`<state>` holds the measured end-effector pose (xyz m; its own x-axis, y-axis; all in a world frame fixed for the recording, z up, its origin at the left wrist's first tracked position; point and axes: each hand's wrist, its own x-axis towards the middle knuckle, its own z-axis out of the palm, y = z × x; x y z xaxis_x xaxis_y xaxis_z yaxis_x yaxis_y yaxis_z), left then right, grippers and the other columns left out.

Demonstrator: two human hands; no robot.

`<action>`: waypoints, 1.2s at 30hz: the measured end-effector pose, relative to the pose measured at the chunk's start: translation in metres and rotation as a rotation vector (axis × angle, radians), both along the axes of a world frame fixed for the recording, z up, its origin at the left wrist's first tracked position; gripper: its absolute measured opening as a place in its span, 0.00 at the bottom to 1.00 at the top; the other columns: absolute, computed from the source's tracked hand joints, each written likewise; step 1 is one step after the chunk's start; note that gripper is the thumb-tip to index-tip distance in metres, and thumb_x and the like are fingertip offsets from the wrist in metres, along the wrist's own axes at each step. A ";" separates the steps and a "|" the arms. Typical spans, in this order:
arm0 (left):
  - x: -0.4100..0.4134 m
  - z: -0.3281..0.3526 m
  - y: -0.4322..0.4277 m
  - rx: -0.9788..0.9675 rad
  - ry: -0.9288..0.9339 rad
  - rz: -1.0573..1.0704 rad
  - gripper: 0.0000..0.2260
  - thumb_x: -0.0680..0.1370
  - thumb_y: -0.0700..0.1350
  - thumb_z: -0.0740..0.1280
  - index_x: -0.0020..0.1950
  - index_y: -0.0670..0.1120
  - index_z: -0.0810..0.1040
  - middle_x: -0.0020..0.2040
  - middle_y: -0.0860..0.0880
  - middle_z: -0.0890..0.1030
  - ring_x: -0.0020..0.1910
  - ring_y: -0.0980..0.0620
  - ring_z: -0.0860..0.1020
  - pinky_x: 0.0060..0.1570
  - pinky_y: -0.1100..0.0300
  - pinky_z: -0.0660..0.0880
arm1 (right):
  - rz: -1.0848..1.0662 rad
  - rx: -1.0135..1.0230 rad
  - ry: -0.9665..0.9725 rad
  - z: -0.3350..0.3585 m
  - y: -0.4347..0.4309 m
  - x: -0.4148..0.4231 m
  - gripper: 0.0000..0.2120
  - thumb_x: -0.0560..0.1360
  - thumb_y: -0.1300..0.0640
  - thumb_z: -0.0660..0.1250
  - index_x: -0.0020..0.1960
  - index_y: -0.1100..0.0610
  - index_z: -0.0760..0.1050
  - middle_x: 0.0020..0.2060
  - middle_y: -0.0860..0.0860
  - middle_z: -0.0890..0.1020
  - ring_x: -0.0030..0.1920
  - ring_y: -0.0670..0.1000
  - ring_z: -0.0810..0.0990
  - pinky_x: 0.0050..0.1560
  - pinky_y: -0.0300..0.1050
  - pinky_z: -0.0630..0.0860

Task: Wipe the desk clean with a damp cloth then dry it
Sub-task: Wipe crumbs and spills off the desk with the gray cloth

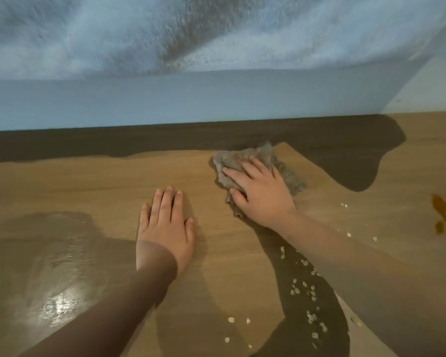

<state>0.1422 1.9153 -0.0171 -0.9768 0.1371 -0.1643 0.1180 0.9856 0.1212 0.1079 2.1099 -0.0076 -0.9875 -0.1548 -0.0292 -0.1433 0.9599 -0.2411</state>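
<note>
Head view: right hand (263,194) presses flat on the grey cloth (242,157) at the worktop's (88,181) far middle, and left hand (165,225) lies flat nearby. The left side glistens, seemingly wiped; crumbs (304,287) and a brown spill (443,215) remain, and drying looks unstarted.

Light falls fairly bright and warm over the wooden desk (88,181), with a white patch of glare (59,305) on a glossy area at lower left. Hard-edged shadows form a dark band along the foot of the wall (165,101), a broad blotch at upper right and a strip beside the right forearm (358,266), while the left forearm (101,318) is itself in shade. The textured upper wall looks soft and smeared, and the wide lens bends straight lines toward the edges.
</note>
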 end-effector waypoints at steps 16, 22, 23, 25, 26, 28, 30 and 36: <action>-0.016 0.000 0.043 -0.023 0.002 0.164 0.27 0.77 0.56 0.33 0.76 0.49 0.36 0.77 0.53 0.40 0.74 0.46 0.35 0.71 0.42 0.38 | 0.085 0.063 -0.116 0.003 0.086 -0.002 0.27 0.75 0.37 0.42 0.73 0.40 0.56 0.74 0.47 0.57 0.75 0.50 0.48 0.72 0.52 0.47; -0.020 -0.001 0.044 -0.042 -0.003 0.154 0.27 0.78 0.56 0.33 0.75 0.49 0.36 0.77 0.54 0.39 0.74 0.45 0.35 0.71 0.41 0.39 | -0.222 -0.044 -0.096 -0.004 0.090 -0.085 0.22 0.80 0.45 0.52 0.73 0.41 0.57 0.75 0.49 0.55 0.75 0.51 0.48 0.73 0.55 0.47; -0.019 -0.001 0.043 -0.041 -0.016 0.151 0.26 0.78 0.56 0.34 0.75 0.49 0.36 0.77 0.54 0.39 0.74 0.46 0.35 0.71 0.41 0.39 | -0.200 -0.061 -0.086 -0.004 0.087 -0.072 0.22 0.80 0.46 0.53 0.73 0.43 0.58 0.75 0.49 0.57 0.75 0.52 0.49 0.73 0.55 0.48; -0.019 -0.002 0.042 -0.031 -0.027 0.157 0.27 0.79 0.57 0.37 0.75 0.49 0.36 0.77 0.54 0.39 0.74 0.46 0.35 0.71 0.41 0.39 | -0.044 -0.063 -0.057 0.000 0.087 -0.031 0.21 0.80 0.49 0.55 0.72 0.43 0.60 0.74 0.48 0.59 0.75 0.51 0.50 0.73 0.52 0.47; -0.019 -0.002 0.041 -0.032 -0.026 0.152 0.27 0.79 0.57 0.37 0.75 0.49 0.36 0.77 0.54 0.39 0.74 0.46 0.35 0.71 0.41 0.39 | 0.049 -0.071 -0.057 0.004 0.090 -0.010 0.21 0.80 0.51 0.56 0.72 0.43 0.61 0.73 0.47 0.60 0.75 0.50 0.50 0.72 0.49 0.46; -0.019 -0.003 0.041 -0.029 -0.006 0.147 0.27 0.79 0.57 0.38 0.76 0.49 0.37 0.77 0.53 0.41 0.74 0.46 0.36 0.71 0.41 0.39 | 0.121 -0.106 -0.075 0.010 0.110 -0.002 0.20 0.79 0.55 0.57 0.71 0.43 0.64 0.72 0.49 0.62 0.74 0.50 0.55 0.71 0.44 0.50; -0.019 -0.003 0.041 -0.018 0.006 0.155 0.27 0.79 0.57 0.38 0.76 0.49 0.39 0.77 0.53 0.42 0.75 0.46 0.37 0.71 0.41 0.40 | -0.066 -0.145 -0.155 0.013 0.135 -0.028 0.19 0.80 0.57 0.57 0.69 0.44 0.66 0.71 0.51 0.65 0.70 0.51 0.64 0.66 0.40 0.57; -0.019 -0.004 0.041 0.003 0.026 0.151 0.27 0.79 0.57 0.40 0.77 0.49 0.42 0.77 0.53 0.44 0.75 0.46 0.38 0.71 0.42 0.40 | -0.206 -0.214 -0.109 0.008 0.147 -0.025 0.19 0.79 0.58 0.57 0.68 0.45 0.68 0.72 0.46 0.63 0.74 0.47 0.54 0.70 0.39 0.47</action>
<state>0.1233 1.9562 -0.0210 -0.9903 -0.0113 -0.1383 -0.0285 0.9920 0.1229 0.0832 2.2569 0.0006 -0.9916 0.0342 -0.1250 0.0868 0.8917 -0.4442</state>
